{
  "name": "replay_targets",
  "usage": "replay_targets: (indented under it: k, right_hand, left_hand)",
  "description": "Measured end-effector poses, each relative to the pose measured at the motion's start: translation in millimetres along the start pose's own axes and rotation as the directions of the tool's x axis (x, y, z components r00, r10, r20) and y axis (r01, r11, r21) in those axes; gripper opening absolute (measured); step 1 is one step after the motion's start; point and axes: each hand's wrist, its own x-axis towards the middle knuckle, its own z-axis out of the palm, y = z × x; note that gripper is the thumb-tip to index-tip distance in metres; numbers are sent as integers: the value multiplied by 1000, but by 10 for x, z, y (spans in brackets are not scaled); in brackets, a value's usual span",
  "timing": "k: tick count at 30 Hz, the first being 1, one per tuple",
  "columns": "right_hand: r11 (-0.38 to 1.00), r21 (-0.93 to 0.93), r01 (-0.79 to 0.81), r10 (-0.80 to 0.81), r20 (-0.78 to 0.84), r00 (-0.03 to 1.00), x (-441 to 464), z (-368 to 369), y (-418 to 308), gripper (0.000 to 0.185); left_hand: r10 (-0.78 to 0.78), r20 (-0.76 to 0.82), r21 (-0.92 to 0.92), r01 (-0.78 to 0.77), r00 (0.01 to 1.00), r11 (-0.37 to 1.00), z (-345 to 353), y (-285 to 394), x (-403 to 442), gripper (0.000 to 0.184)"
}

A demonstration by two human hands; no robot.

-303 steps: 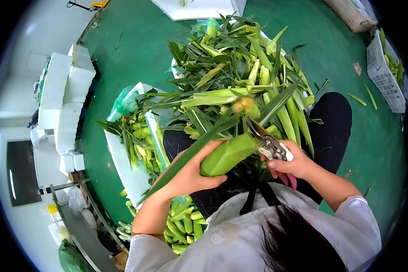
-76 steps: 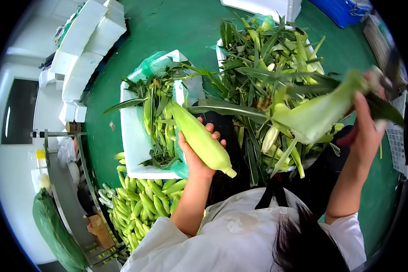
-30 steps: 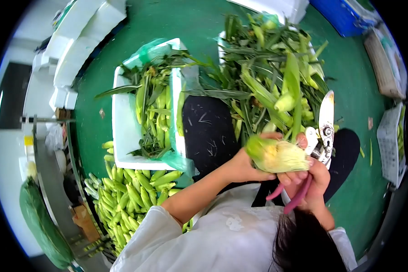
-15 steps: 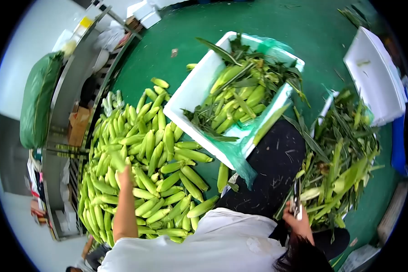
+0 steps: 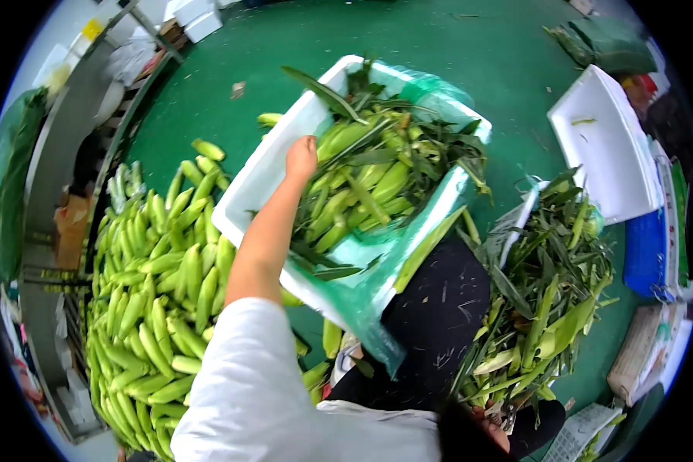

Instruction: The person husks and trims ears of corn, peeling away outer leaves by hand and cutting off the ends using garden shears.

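My left hand (image 5: 302, 159) reaches over the left part of a white foam box (image 5: 258, 181), beside the heap of unhusked corn ears (image 5: 389, 181) in it. Its fingers point away and are mostly hidden, so whether they hold an ear does not show. Long green leaves and a green plastic liner (image 5: 362, 316) lie about the ears. Low at the right, my right hand (image 5: 494, 433) is closed around a silver metal tool (image 5: 508, 414), partly covered by dark hair and too small to name. Beside it is a pile of stripped husks and leaves (image 5: 550, 285).
A large heap of trimmed corn ears (image 5: 150, 308) covers the floor on the left, against a metal rack (image 5: 58, 177). Another white foam box (image 5: 604, 146) lies tipped at the right, near a blue crate (image 5: 645, 254). My dark-trousered leg (image 5: 446, 308) is between box and husks.
My left hand has moved from the corn heap on the left, where it had a blurred green ear, up to the foam box. My right hand stays low with the metal tool. The view has shifted.
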Motion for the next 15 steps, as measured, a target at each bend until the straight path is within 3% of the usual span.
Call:
replay_targets:
  k: [3,6,8,9,10,12,13,14,15]
  right_hand:
    - [998,58,10,1,-176,984,-177,-179,125,50]
    - [981,195,-11,84,-372,924,-311,-356,333,49]
    - [951,307,-31,177,-461,870,-361,-301,389,49]
    - [929,369,-1,170,-427,888,-370,-310,383,49]
    - [899,436,31,158,-390,907,-335,-331,383,50]
    - [923,379,61,49,-273,961,-113,259,-15,52]
    - [957,286,40,23,-215,976,-32,378,-159,54]
    - [982,188,26,3,-152,988,40,486,-306,56]
    - [987,145,65,-41,-163,986,91,810,-544,61]
  left_hand:
    - [-96,26,-80,98,995,992,1059,-344,536,47]
    - [-155,84,448,101,984,888,637,723,2,68]
    - [-201,217,472,77,955,878,647,811,-26,78]
    - [-226,279,491,64,933,869,604,813,-42,83]
    - [-226,367,350,91,902,932,542,818,-33,83]
    - [-187,541,63,182,820,981,439,813,-105,82]
    - [-158,611,-255,382,776,888,285,957,-285,79]
    - [-101,669,-511,554,737,657,16,1201,-555,77]
    - [-58,687,-597,608,724,523,-357,1523,-832,75]
